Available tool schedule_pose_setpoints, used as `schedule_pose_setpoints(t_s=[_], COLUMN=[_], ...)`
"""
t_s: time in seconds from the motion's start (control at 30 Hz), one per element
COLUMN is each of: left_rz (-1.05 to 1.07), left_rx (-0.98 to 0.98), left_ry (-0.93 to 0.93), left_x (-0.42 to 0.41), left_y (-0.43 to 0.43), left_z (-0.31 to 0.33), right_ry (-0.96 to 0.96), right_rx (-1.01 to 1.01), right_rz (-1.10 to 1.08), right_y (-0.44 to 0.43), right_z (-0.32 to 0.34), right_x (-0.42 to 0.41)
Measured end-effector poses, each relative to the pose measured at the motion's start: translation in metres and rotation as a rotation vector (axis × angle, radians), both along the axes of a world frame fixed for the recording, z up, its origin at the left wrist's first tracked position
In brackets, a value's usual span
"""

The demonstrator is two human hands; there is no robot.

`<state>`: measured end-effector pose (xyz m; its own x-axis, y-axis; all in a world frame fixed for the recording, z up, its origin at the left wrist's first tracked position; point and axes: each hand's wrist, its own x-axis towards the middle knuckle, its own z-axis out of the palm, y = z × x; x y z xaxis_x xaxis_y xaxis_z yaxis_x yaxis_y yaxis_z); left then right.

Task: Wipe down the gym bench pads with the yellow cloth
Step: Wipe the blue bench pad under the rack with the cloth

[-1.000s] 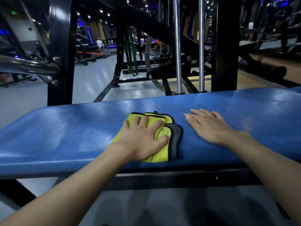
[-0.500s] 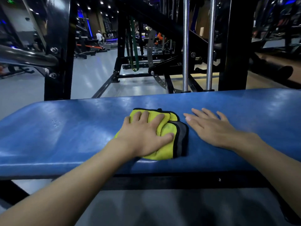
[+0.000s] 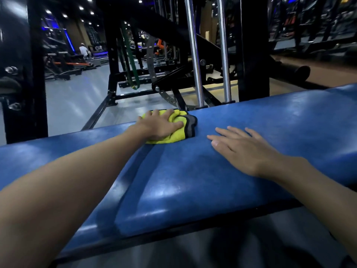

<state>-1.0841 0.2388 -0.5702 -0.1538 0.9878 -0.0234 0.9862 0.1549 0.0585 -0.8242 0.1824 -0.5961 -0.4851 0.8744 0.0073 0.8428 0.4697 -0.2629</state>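
Observation:
The blue bench pad [image 3: 193,180] runs across the view, with a seam running diagonally under my left forearm. A folded yellow cloth [image 3: 174,138] with grey trim lies at the pad's far edge. My left hand [image 3: 158,126] presses down on it, arm stretched forward, fingers spread and bending over the bunched cloth, their tips hidden past the edge. My right hand [image 3: 243,149] rests flat on the pad to the right of the cloth, fingers straight, not touching the cloth.
Just beyond the pad stand two chrome guide rods [image 3: 195,55] and a thick black rack upright [image 3: 253,49]. Another black post [image 3: 25,74] stands at far left. A green band [image 3: 129,55] hangs from the frame. A person [image 3: 84,51] sits far off.
My left hand has pushed the cloth forward across the pad, from its middle to its far edge. My right hand stays flat on the pad. The camera has moved closer and to the left.

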Motion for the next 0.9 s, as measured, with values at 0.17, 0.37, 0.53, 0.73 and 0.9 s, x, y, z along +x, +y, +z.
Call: schedule_pose_setpoints(t_s=[0.17, 0.37, 0.53, 0.73, 0.9], left_rz=[0.009, -0.026, -0.087, -0.143, -0.156], left_rx=[-0.013, -0.030, -0.045, -0.039, -0.028], left_ry=[0.009, 0.042, 0.062, 0.073, 0.110], left_x=[0.001, 0.000, 0.012, 0.024, 0.029], left_y=[0.011, -0.016, -0.075, -0.147, -0.192], left_z=[0.003, 0.001, -0.003, 0.000, -0.001], right_ry=[-0.010, -0.111, -0.239, -0.067, 0.021], right_rx=[0.026, 0.066, 0.069, 0.049, 0.032], right_rz=[-0.033, -0.064, -0.147, -0.198, -0.134], right_y=[0.001, -0.001, -0.007, -0.027, -0.040], right_z=[0.001, 0.003, 0.010, 0.015, 0.009], right_x=[-0.003, -0.005, -0.008, -0.020, -0.032])
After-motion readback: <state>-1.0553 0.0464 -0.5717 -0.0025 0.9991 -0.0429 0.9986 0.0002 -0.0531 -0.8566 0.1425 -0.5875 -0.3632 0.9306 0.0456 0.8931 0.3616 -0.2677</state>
